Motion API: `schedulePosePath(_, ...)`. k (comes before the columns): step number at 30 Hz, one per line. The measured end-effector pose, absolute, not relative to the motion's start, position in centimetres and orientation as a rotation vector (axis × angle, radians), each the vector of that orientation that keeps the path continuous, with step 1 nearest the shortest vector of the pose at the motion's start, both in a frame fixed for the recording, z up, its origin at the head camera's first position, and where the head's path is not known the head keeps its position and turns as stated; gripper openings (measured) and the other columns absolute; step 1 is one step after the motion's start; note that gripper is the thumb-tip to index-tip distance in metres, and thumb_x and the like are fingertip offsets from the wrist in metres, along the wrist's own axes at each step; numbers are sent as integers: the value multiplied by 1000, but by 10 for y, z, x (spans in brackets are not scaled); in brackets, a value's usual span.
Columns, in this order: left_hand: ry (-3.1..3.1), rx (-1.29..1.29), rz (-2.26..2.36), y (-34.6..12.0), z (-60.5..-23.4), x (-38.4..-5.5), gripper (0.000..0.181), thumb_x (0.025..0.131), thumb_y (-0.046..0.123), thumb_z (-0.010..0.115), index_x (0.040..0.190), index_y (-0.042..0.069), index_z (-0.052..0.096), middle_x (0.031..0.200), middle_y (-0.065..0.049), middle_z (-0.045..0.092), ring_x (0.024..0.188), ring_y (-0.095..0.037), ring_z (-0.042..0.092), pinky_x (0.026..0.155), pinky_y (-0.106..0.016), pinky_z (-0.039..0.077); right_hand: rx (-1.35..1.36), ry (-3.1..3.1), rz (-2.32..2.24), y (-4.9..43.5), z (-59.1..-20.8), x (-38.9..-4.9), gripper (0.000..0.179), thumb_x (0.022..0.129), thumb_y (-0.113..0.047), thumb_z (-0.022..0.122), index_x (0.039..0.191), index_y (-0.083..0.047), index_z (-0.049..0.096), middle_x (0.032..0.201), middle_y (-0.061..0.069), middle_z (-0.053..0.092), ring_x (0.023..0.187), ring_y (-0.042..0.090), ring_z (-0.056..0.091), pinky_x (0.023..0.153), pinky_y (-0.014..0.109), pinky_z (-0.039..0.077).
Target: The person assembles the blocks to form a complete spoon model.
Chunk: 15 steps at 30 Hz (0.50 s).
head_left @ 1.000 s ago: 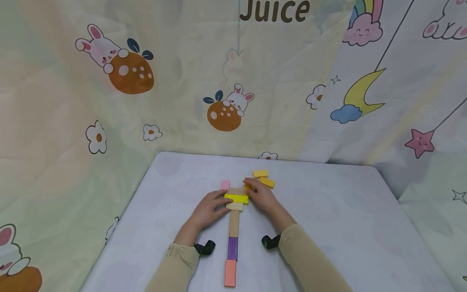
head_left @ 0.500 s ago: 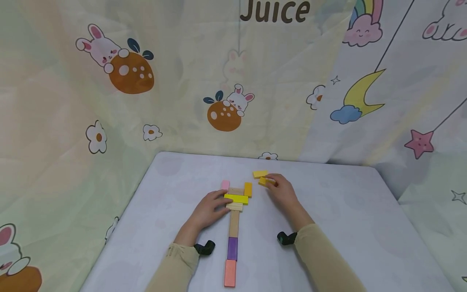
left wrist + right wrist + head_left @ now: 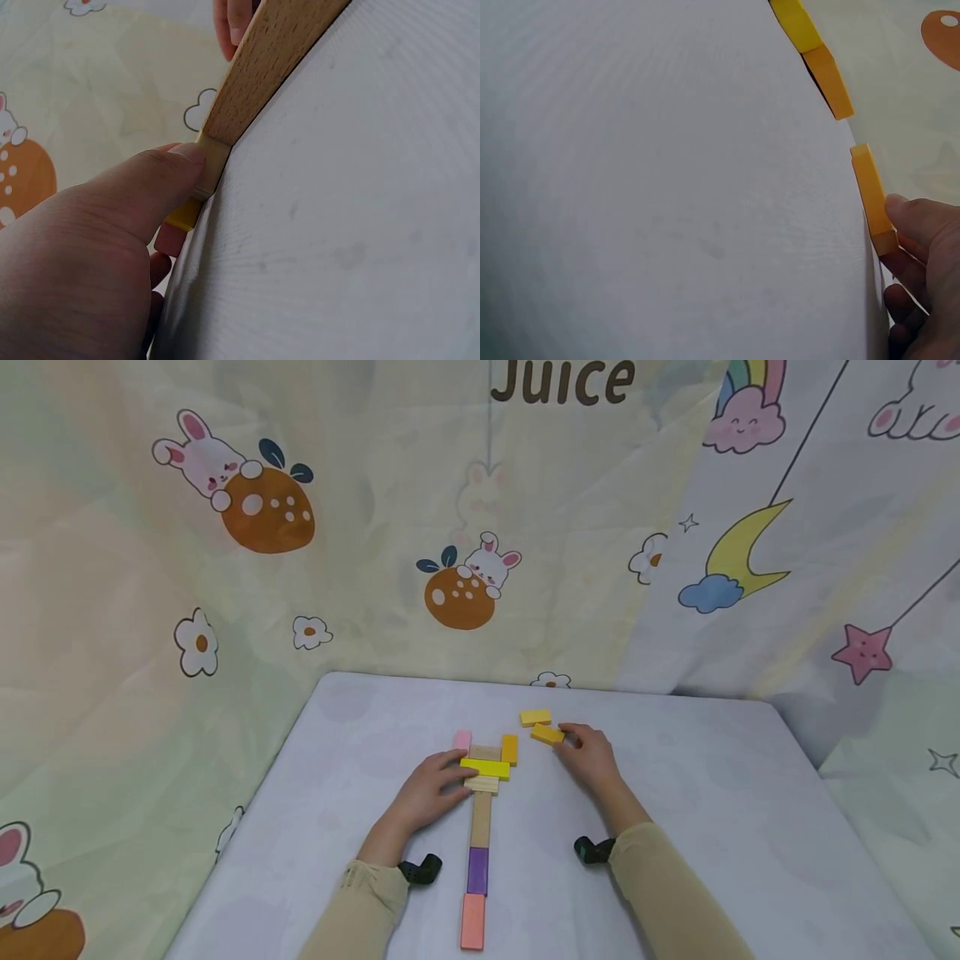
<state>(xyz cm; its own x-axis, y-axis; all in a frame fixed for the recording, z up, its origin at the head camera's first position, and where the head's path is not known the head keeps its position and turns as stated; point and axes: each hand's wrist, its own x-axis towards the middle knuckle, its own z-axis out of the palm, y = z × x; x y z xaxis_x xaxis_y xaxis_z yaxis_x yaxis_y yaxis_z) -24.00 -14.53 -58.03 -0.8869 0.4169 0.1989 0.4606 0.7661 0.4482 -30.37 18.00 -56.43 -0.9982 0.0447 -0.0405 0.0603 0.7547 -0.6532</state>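
My left hand rests against the left side of a row of wooden blocks. Its fingertips touch the bright yellow block lying crosswise, and its thumb lies on the pale wooden block just nearer. Farther right, my right hand pinches the right end of an orange-yellow block between thumb and fingers. A second loose yellow block lies just behind that one. At the row's far end, a pink block and an upright-pointing orange block flank a plain wooden block.
Toward me the row continues with a long tan block, a purple block and a salmon block. They lie on a white-covered table. A printed cloth backdrop hangs behind it.
My right hand has left the orange block at the row's far end and moved right to the loose orange-yellow block, settling at its right end. The left hand stays in place.
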Motion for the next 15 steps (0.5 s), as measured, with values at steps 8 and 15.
schedulePosePath(8, -2898, -689, -766, -145, -579, -239, 35, 94, 44, 65, 129, 36, 65, 153, 9, 44, 142, -23, 41, 117, -46, 36, 56, 2938, -1076, 180, -567, -304, 45, 93, -31, 67, 135, -18, 60, 137, 9, 58, 119, 31, 52, 103, 51, 46)
schedulePosePath(15, -2892, -687, -784, -144, -577, -239, 36, 94, 44, 65, 128, 36, 65, 153, 9, 44, 142, -22, 41, 118, -47, 35, -30, 3029, -1004, 181, -570, -304, 41, 93, -28, 69, 132, -15, 63, 134, 11, 59, 120, 33, 53, 104, 52, 43)
